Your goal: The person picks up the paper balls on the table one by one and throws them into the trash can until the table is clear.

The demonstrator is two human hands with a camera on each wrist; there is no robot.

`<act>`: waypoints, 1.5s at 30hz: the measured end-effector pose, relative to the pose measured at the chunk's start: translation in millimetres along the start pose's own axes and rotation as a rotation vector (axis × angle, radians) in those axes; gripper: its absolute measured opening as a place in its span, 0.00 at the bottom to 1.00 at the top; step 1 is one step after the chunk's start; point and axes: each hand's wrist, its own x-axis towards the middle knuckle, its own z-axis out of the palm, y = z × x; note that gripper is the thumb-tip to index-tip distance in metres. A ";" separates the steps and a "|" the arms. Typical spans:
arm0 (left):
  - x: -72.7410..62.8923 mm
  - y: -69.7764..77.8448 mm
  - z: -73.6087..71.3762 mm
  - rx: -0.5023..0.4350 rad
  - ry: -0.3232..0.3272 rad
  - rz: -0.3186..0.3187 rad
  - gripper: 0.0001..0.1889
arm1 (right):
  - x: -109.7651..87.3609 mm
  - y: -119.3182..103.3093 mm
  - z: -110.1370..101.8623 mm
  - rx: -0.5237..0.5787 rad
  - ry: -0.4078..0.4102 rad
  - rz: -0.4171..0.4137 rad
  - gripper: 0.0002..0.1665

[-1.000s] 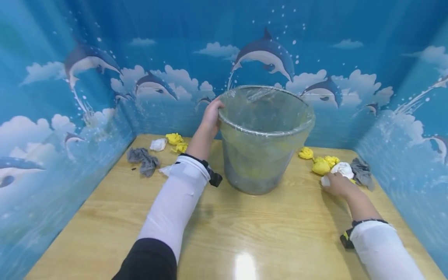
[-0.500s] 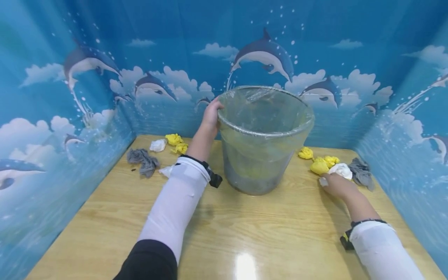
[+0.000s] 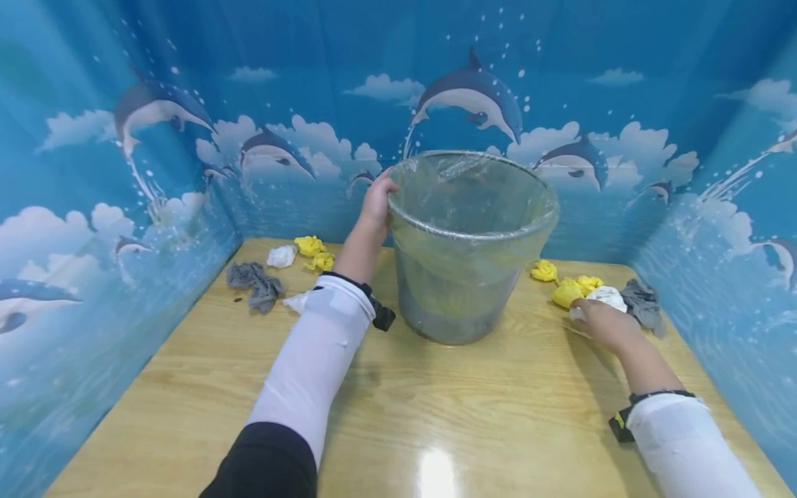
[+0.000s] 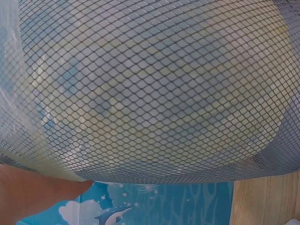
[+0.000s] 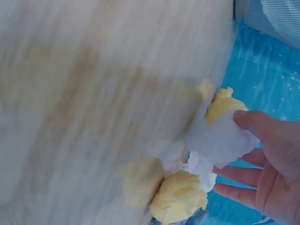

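Observation:
A mesh wastebasket lined with a clear plastic bag stands upright on the table in the head view. My left hand grips its rim on the left side. Close mesh fills most of the left wrist view, with part of that hand showing at the lower left. At the right of the table, my right hand pinches a crumpled white ball between thumb and fingers. Crumpled yellow balls, another white one and a crumpled grey piece lie just beyond that hand.
Left of the wastebasket lie crumpled yellow balls, a white one, a grey piece and a white piece partly behind the left arm. A dolphin-print curtain encloses the wooden table at the back and sides.
The right hand has shifted very slightly upward in the head view, with the white ball in its fingers. The left hand and wastebasket have stayed put.

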 end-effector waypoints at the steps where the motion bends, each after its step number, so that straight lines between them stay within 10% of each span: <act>1: -0.2 0.5 -0.5 0.000 -0.003 0.002 0.33 | 0.1 -1.3 -2.3 0.001 0.003 0.002 0.25; 17: 1.1 0.4 -0.5 -0.032 -0.019 0.015 0.32 | 3.8 -13.8 -34.3 0.070 0.115 -0.086 0.24; 45: 3.6 0.0 -3.0 -0.010 -0.004 0.000 0.32 | 1.5 -56.0 -187.4 0.180 0.453 0.083 0.32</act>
